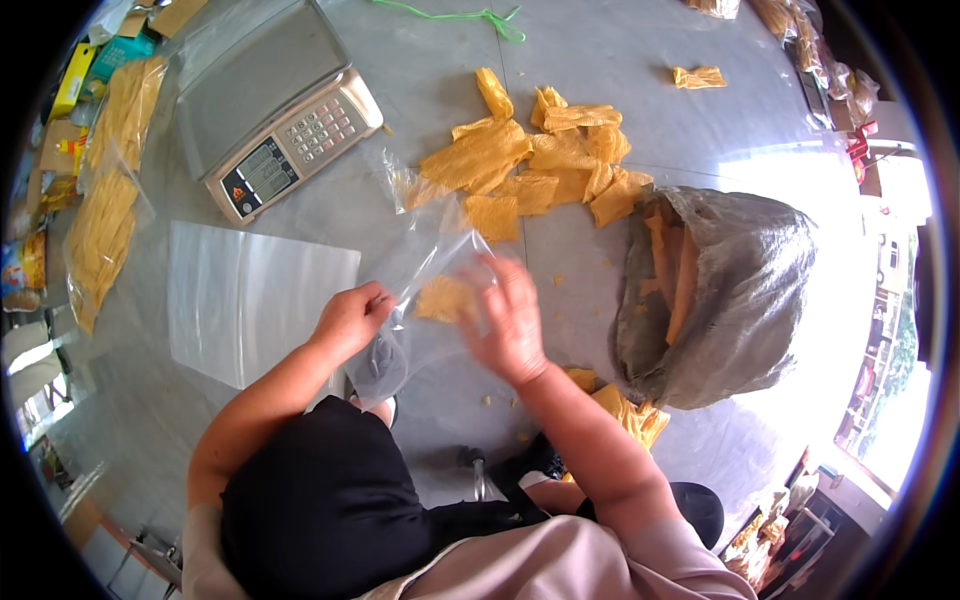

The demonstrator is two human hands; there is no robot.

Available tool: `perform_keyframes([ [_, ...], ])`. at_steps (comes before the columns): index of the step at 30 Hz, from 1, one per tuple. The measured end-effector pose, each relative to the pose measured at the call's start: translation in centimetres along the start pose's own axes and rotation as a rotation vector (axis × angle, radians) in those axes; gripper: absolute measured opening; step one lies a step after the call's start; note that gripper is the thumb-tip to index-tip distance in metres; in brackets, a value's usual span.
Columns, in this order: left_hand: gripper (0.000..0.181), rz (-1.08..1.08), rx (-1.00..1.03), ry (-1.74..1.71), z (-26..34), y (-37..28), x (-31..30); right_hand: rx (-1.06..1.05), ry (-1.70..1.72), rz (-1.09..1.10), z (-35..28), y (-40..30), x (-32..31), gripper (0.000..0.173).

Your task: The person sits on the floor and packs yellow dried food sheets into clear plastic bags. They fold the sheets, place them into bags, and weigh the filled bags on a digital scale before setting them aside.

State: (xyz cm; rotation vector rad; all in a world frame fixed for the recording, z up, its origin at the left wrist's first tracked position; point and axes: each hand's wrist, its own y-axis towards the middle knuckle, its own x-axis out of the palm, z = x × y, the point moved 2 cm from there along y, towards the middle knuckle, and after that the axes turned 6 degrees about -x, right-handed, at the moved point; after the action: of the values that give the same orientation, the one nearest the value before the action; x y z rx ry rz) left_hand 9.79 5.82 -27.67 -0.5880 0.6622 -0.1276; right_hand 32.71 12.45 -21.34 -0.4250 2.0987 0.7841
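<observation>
My left hand (358,313) pinches the edge of a clear plastic bag (431,259), which spreads in front of me above the floor. Beside the bag's right side is my right hand (506,319), blurred, its fingers apart; whether they touch the film I cannot tell. A yellow dried sheet (442,298), probably tofu skin, shows between my hands. Farther ahead lies a loose pile of similar wrinkled yellow sheets (566,150). A stack of flat clear plastic bags (262,300) lies left of my left hand.
A digital scale (292,142) stands ahead on the left. Filled bags of yellow sheets (105,232) lie farther left. On the right, a grey woven sack (735,292) lies with its mouth towards me, sheets inside. More sheets (630,412) lie by my right forearm. Green string (480,15) lies at the top.
</observation>
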Motion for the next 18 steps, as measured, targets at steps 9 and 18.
perform_keyframes([
  [9, 0.022, 0.122, -0.158, -0.393, 0.1, 0.7, -2.4, -0.197, 0.417, -0.945, -4.8, -7.5, 4.3, 0.024],
  [18, 0.030, 0.062, -0.007, -0.294, 4.2, -1.5, -5.8, 0.273, 1.064, -0.552, -4.5, -5.0, 3.1, 0.036],
])
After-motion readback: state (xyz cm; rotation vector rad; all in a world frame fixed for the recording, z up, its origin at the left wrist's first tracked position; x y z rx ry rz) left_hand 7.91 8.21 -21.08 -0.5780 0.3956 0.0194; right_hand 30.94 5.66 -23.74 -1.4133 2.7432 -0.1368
